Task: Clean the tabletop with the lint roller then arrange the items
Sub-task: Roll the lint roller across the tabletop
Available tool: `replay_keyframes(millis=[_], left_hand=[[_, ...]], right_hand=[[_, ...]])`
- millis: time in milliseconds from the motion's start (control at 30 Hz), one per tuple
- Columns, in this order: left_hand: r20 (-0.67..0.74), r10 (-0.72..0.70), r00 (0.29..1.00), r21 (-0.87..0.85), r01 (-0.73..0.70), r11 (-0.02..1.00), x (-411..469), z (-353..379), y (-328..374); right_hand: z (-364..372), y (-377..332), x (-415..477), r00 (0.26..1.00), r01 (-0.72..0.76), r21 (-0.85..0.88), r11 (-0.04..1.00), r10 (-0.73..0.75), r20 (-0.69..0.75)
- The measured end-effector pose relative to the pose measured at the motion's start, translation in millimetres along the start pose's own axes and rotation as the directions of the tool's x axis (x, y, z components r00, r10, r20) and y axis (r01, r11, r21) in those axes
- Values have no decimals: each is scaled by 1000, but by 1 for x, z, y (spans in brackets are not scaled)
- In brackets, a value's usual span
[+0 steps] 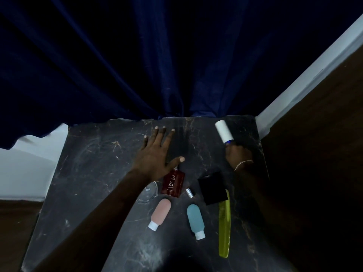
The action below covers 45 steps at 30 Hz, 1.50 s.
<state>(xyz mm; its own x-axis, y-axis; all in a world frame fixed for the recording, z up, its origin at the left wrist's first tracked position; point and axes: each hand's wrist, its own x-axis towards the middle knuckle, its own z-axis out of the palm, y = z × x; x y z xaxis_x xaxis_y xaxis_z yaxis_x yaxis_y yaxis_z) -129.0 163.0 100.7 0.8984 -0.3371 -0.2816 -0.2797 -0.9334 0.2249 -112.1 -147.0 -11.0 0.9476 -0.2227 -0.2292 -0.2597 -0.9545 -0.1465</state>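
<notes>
My right hand [238, 155] grips the blue handle of a lint roller [223, 130], whose white roll lies on the dark marble tabletop [94, 158] near its far right corner. My left hand [157, 152] lies flat on the tabletop with fingers spread. Just below its thumb lies a red perfume bottle [173, 183]. Nearer me lie a pink tube [160, 213], a teal tube [195, 220], a yellow-green comb [225, 224], a black square item [213, 188] and a small silver cap [190, 192].
A clear glass dish [150, 191] sits partly under my left forearm. A dark blue curtain [157, 55] hangs behind the table's far edge. Brown floor and a white skirting [294, 91] run along the right side.
</notes>
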Motion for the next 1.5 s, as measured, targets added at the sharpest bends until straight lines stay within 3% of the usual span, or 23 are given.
replay_keyframes(millis=[167,300,433,633,800,967,1033,1233,1367,1500], left_hand=[[5,-9,1000,3,8,1000,-2,-1,-6],[7,-13,1000,2,13,1000,0,2,-10],[24,-10,1000,2,10,1000,1,8,-13],[-9,-11,1000,-3,11,1000,0,17,-14],[-17,-4,1000,24,5,1000,-5,21,-16],[-22,11,1000,35,-11,999,-7,24,-17],[-29,17,999,40,-16,999,-6,26,-17],[-21,28,999,28,-28,999,-3,28,-13],[-5,26,1000,11,-26,1000,-3,24,-12],[-6,10,1000,26,-9,1000,-5,22,-14]], right_hand=[[-3,31,3,953,-245,182,952,271,-137],[-6,43,3,938,-289,208,935,320,-136],[-7,30,2,977,-176,73,982,184,-108],[-1,-3,-3,987,160,-121,980,-158,28],[-3,-18,-12,865,498,-362,788,-478,152],[-2,-13,-12,734,646,-448,617,-663,146],[-2,-11,-13,710,649,-475,594,-697,98],[-3,-19,-15,825,555,-350,755,-554,113],[-2,-17,-2,941,336,-289,896,-334,58],[-3,0,10,999,31,-106,994,-33,-20]])
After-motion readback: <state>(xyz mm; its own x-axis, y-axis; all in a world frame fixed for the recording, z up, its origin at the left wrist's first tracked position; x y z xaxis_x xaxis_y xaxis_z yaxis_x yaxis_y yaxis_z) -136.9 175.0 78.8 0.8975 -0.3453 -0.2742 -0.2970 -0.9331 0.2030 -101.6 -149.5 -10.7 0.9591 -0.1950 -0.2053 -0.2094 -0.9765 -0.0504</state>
